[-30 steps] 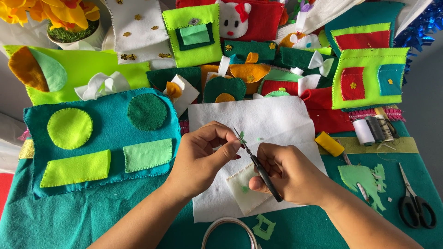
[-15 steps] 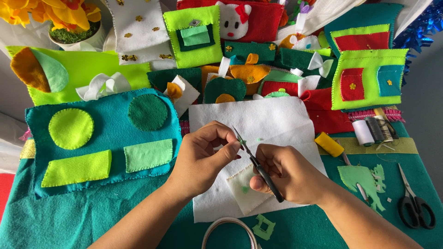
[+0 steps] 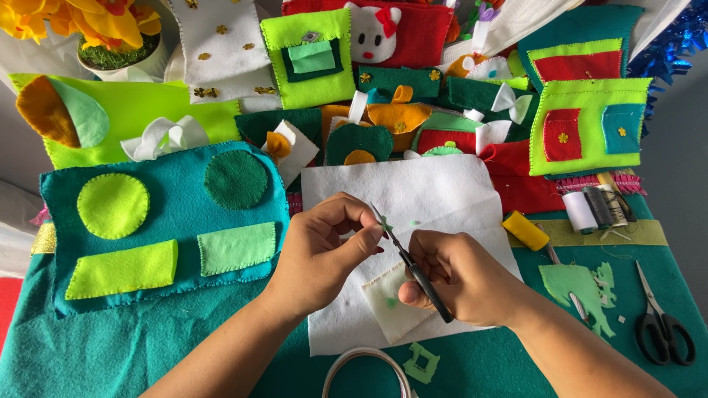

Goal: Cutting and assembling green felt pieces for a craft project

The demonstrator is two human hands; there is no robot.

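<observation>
My right hand (image 3: 457,276) grips a pair of small black scissors (image 3: 413,267), blades pointing up and left. Their tips meet a tiny green felt scrap (image 3: 385,223) pinched between thumb and fingers of my left hand (image 3: 324,250). Both hands hover over a sheet of white felt (image 3: 413,195) lying on the teal cloth (image 3: 110,346). Under my right hand lies a small cream felt square (image 3: 383,298) with a green dot.
A teal felt panel (image 3: 169,214) with green circles and rectangles lies left. Thread spools (image 3: 597,208) and a yellow spool (image 3: 525,230) sit right, near a green felt cutout (image 3: 579,287) and large black scissors (image 3: 660,324). Sewn felt pieces crowd the back. A hoop (image 3: 365,368) sits at the front edge.
</observation>
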